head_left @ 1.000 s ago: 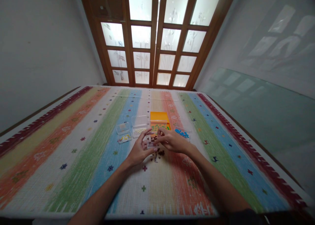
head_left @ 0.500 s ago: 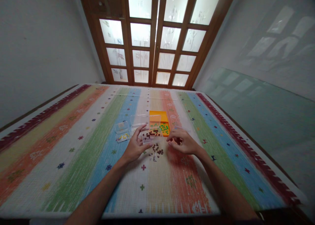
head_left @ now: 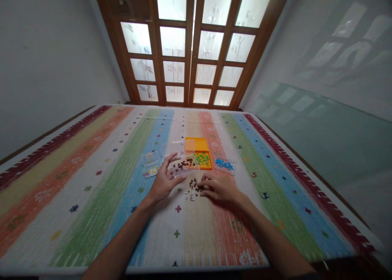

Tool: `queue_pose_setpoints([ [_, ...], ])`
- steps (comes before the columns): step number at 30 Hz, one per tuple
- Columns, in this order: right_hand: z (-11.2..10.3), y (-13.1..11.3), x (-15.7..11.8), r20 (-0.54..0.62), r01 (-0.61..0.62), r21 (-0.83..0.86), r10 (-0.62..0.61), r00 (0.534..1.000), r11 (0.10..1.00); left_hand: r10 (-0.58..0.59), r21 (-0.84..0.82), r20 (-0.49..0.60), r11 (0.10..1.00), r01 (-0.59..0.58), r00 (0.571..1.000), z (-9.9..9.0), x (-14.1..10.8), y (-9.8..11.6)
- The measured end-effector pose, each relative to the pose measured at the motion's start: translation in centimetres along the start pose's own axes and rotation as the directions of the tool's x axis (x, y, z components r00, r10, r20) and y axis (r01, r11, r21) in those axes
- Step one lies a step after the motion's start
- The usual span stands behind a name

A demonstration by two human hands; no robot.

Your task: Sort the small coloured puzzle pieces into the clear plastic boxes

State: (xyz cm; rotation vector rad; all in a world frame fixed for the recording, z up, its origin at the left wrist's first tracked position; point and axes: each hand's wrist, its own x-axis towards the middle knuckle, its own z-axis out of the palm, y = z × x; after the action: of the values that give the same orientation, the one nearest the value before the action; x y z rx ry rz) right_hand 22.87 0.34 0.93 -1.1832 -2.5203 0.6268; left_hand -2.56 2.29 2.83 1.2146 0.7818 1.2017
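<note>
My left hand grips the left end of a clear plastic box, thumb in front and fingers behind. Small brown toy bricks lie scattered inside this box. Just in front of it, a loose pile of brown pieces rests on the tablecloth, with a few small greyish-white pieces at its near side. My right hand reaches into the right side of the pile, its fingertips drawn together over the brown pieces. Whatever is between those fingertips is too small to make out.
Behind the clear box stands an open orange box with green pieces. To its right is a clear box of blue pieces. An open clear box with yellow pieces sits to the left. A striped cloth covers the table.
My right hand has moved left and nearer to me, from beside the clear box down to the brown pile. The blue pieces it covered now show. My left hand shifted slightly left with the box.
</note>
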Motion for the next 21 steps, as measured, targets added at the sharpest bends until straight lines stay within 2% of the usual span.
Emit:
queue_pose_setpoints([
  [4, 0.09, -0.08, -0.23, -0.013, -0.028, 0.000, 0.028, 1.000, 1.000, 0.011, 0.001, 0.007, 1.000, -0.011, 1.000, -0.05, 0.04, -0.19],
  [21, 0.29, 0.33, -0.31, -0.008, 0.004, -0.076, -0.004, 1.000, 0.997, 0.022, 0.015, 0.017, 1.000, -0.023, 1.000, -0.16, 0.05, -0.20],
])
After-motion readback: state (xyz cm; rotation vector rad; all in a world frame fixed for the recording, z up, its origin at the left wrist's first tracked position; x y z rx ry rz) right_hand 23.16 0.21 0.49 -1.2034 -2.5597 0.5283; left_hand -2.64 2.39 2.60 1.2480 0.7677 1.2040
